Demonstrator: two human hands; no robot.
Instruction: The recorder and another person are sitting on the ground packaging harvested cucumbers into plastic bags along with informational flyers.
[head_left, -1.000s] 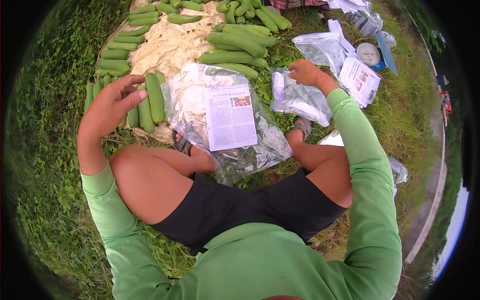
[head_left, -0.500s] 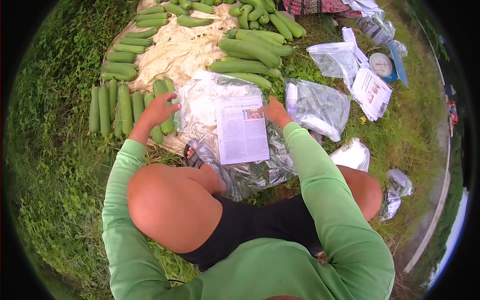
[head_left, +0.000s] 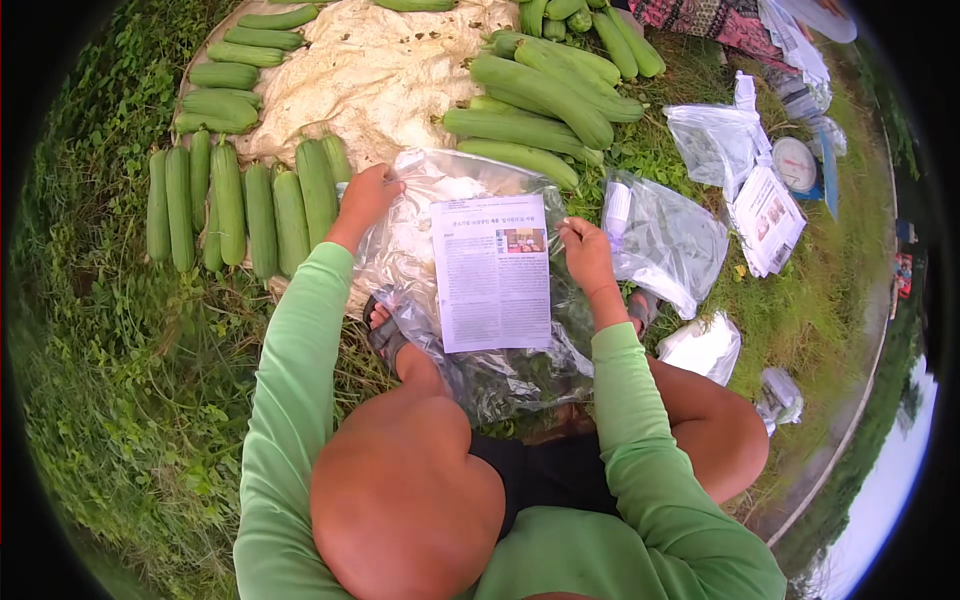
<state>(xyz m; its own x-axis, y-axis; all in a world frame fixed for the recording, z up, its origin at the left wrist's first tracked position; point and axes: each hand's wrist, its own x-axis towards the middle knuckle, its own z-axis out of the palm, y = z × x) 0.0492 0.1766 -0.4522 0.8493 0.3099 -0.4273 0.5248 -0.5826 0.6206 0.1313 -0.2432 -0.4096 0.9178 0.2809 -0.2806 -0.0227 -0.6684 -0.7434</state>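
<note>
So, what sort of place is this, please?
Likely an open-air roadside spot: long green vegetables line a pale ground sheet spread on grass, a dial scale stands farther right, and a paved edge curves beyond.

Bright diffuse daylight, soft shadows, glints on the clear plastic bag (head_left: 500, 381), fisheye curvature, black corners

**Low Crouch, Long Reach**

The left arm (head_left: 292, 400), sleeved in green, stretches past a bent left knee (head_left: 408, 490) at bottom center to the left hand (head_left: 368, 202), pinching left of center. The right arm (head_left: 650, 430) rises from the lower right, its right hand (head_left: 588, 257) pinching slightly lower, just right of center.
</note>
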